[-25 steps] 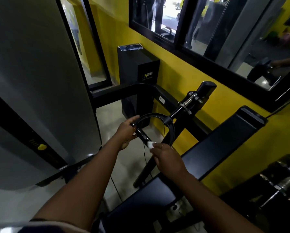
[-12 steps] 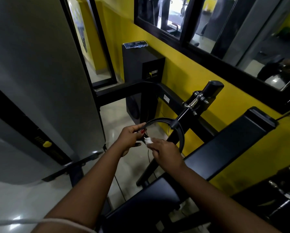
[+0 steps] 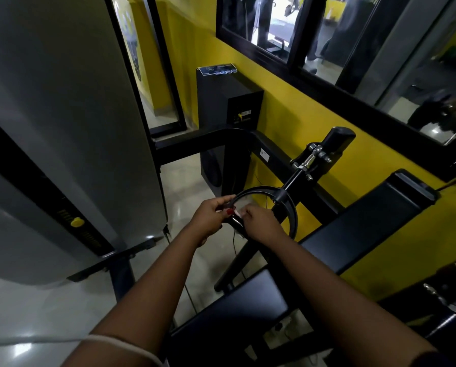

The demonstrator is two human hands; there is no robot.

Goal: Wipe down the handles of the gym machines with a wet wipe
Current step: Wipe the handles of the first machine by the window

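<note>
Handle (image 3: 235, 223), a short black grip closed by a curved loop (image 3: 293, 215), hangs off the machine's arm (image 3: 298, 176) above the floor (image 3: 195, 197), just beyond the seat pad (image 3: 229, 313). The left hand (image 3: 211, 217) curls round the loop's end, steadying it; the right hand (image 3: 261, 225) pinches the white wet wipe (image 3: 238, 213) against the grip. Better to wrap the wipe right round and twist along the whole grip, then the loop.

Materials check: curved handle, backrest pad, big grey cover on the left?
Curved handle: looks like black-painted metal tube, semi-gloss, with thin bright highlights along the bend. Backrest pad: likely vinyl-type upholstery over padding, matte black, with soft rounded edges. Grey cover: probably moulded plastic or painted sheet, can't tell which. It has a smooth satin finish with broad, soft reflections.
</note>
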